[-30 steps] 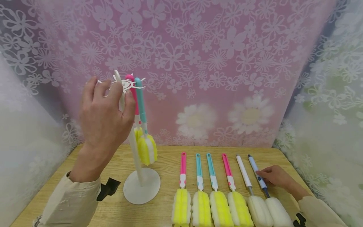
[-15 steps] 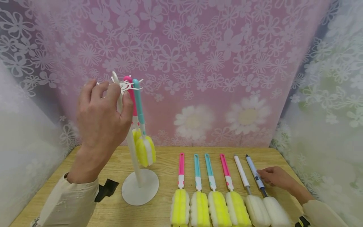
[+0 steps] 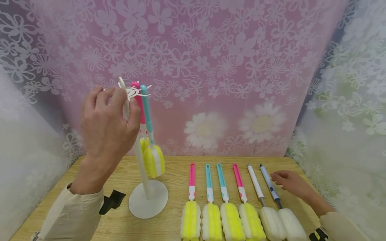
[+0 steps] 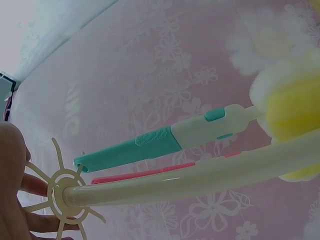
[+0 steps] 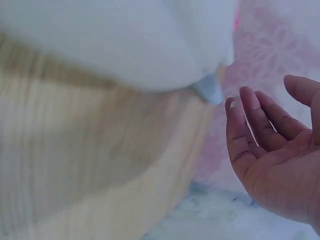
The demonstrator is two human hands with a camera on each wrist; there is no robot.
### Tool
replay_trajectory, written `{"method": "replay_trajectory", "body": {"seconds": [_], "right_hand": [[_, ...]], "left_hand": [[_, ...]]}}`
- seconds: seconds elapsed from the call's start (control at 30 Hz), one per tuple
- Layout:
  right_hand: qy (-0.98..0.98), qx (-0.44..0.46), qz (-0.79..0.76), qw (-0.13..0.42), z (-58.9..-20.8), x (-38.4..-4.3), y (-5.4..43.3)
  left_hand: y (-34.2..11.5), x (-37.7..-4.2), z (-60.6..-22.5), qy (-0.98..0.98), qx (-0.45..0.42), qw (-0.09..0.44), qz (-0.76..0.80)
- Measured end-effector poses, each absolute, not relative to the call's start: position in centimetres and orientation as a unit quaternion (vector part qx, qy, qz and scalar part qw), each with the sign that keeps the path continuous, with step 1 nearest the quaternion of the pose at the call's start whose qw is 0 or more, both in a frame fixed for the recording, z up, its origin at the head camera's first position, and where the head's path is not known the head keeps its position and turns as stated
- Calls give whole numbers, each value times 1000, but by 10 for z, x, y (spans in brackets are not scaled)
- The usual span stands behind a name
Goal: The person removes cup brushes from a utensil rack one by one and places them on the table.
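At the top of a white hanging stand [image 3: 141,160] my left hand [image 3: 110,124] grips the hook ring [image 3: 131,92]. In the left wrist view its fingers [image 4: 42,222] reach in among the spokes of that ring [image 4: 64,172]. A teal-handled sponge brush [image 3: 146,110] and a pink-handled sponge brush [image 3: 139,103] hang from the hooks, their yellow and white heads downward. My right hand [image 3: 291,182] hovers beside the light blue handle of a white-headed sponge brush [image 3: 270,183], holding nothing. Relaxed, parted fingers [image 5: 265,117] show in the right wrist view.
Several sponge brushes lie in a row on the wooden table [image 3: 175,167], handles pointing away: pink [image 3: 192,177], teal [image 3: 209,179], another teal [image 3: 222,179], pink [image 3: 238,177] and white [image 3: 255,180]. A floral curtain [image 3: 193,60] rises behind the table.
My right hand has come away from the light blue handle and lifted slightly. The left hand stays at the stand's top; the whole view has shifted a little.
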State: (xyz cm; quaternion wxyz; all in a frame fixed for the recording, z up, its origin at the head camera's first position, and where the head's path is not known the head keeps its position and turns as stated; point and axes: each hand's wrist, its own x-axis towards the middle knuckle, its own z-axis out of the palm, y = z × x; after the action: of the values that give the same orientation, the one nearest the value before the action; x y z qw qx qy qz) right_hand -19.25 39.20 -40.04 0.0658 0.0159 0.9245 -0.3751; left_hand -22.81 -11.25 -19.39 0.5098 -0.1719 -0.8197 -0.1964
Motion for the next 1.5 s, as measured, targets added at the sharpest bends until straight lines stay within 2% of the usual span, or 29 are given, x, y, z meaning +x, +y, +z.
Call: {"method": "replay_trajectory", "body": {"seconds": [0.47, 1.0, 1.5], "right_hand": [[936, -51, -348, -7, -367, -194, 333], [922, -78, -379, -16, -355, -205, 288], [910, -110, -399, -37, -334, -220, 209]], "left_hand": [[-117, -228, -192, -810, -181, 515, -214], [-118, -227, -196, -798, -179, 538, -205], [-118, -222, -196, -788, -213, 532, -225]]}}
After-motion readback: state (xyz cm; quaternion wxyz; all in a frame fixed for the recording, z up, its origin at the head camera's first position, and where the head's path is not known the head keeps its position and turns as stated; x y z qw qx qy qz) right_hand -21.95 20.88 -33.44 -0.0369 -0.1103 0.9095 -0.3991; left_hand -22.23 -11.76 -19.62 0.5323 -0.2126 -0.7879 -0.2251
